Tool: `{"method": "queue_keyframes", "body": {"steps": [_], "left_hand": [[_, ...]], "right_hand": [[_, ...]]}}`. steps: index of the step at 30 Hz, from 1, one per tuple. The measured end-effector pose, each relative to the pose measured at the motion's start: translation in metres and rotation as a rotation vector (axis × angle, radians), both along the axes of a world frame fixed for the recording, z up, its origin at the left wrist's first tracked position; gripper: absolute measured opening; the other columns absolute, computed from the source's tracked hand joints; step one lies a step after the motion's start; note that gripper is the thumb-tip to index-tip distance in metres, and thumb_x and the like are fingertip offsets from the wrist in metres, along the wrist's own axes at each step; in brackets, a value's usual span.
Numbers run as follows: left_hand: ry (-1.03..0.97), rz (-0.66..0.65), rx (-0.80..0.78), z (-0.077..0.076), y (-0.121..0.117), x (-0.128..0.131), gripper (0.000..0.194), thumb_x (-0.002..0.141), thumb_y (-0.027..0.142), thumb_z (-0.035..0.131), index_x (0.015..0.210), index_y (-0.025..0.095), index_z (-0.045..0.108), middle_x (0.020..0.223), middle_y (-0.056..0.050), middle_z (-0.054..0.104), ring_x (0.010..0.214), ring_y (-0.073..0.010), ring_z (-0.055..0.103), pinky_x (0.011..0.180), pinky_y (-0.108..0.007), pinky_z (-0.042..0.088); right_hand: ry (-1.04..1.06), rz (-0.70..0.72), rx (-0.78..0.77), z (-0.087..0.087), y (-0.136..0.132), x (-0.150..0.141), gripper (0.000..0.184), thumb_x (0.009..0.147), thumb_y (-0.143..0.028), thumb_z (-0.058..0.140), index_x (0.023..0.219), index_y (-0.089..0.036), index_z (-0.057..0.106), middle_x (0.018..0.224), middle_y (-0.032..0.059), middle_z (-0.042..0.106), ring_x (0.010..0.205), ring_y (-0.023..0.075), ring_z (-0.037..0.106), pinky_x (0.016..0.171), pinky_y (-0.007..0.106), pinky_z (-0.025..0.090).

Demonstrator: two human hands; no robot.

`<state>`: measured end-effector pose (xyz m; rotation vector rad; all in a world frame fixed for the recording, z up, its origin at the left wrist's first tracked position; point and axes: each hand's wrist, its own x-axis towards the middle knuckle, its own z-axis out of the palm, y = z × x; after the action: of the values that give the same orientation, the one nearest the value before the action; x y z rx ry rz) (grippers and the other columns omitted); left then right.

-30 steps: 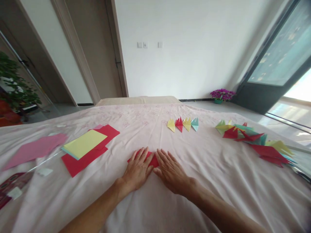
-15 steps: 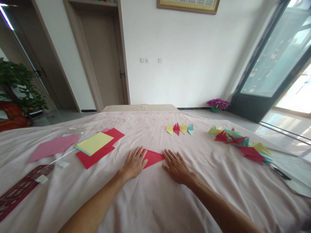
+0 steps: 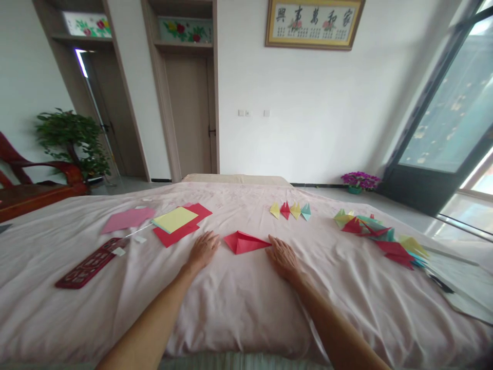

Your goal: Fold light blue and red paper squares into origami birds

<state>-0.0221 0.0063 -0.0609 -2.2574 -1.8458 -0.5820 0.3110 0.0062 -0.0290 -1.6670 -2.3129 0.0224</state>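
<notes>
A folded piece of red paper [image 3: 243, 242], kite-shaped with a raised fold along its length, lies on the pink cloth [image 3: 234, 303] between my hands. Just left of it, apart from the paper, my left hand [image 3: 205, 248] rests palm down with fingers stretched out. My right hand [image 3: 283, 256] lies flat at the paper's right point, its fingertips touching or very near that tip. Neither hand grips anything. Beyond my right hand stands a short row of small folded paper pieces, including a red one [image 3: 285, 210] and a blue one [image 3: 306, 211].
To the left lie a yellow sheet [image 3: 175, 220] over red sheets [image 3: 169, 238], pink paper [image 3: 129, 219] and a dark red patterned strip [image 3: 90, 264]. Folded paper shapes [image 3: 365, 227] are heaped at the right, near a whitish board [image 3: 462, 282].
My left hand has slid left off the red paper and my right hand has moved to its right tip, uncovering the paper. The view has tilted up, showing more wall.
</notes>
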Motion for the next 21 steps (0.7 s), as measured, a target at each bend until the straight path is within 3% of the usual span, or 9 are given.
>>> {"method": "queue_keyframes", "body": {"steps": [5,9,17,21], "left_hand": [[-0.031,-0.008,0.025,0.006,-0.005,0.006,0.034,0.096,0.036,0.047,0.125,0.022,0.058,0.135,-0.01,0.055,0.126,-0.0259,0.048,0.106,-0.045,0.038],[-0.067,-0.019,0.036,0.012,-0.008,0.009,0.032,0.093,0.033,0.056,0.121,0.018,0.056,0.125,-0.01,0.057,0.105,-0.0227,0.059,0.089,-0.044,0.051],[-0.154,-0.023,0.017,0.021,-0.013,0.008,0.031,0.093,0.033,0.056,0.12,0.018,0.056,0.123,-0.01,0.058,0.102,-0.0214,0.061,0.086,-0.042,0.053],[-0.206,-0.001,0.011,0.02,-0.012,0.009,0.03,0.093,0.033,0.055,0.12,0.018,0.057,0.123,-0.01,0.058,0.102,-0.0213,0.06,0.086,-0.042,0.053]], "right_hand": [[0.019,0.045,0.039,0.008,-0.003,-0.002,0.045,0.098,-0.039,0.033,0.136,-0.022,0.051,0.14,0.0071,0.052,0.128,0.0215,0.045,0.107,0.033,0.029],[0.021,0.077,0.048,0.013,-0.007,-0.002,0.039,0.098,-0.035,0.034,0.123,-0.023,0.061,0.132,0.0065,0.058,0.121,0.0203,0.05,0.102,0.031,0.033],[0.014,0.116,0.088,0.022,-0.016,-0.003,0.037,0.1,-0.034,0.03,0.105,-0.024,0.066,0.111,0.0066,0.067,0.103,0.0198,0.059,0.087,0.03,0.041],[0.002,0.121,0.099,0.021,-0.014,-0.003,0.039,0.1,-0.034,0.027,0.11,-0.026,0.065,0.115,0.0062,0.065,0.103,0.0201,0.059,0.086,0.031,0.04]]}}
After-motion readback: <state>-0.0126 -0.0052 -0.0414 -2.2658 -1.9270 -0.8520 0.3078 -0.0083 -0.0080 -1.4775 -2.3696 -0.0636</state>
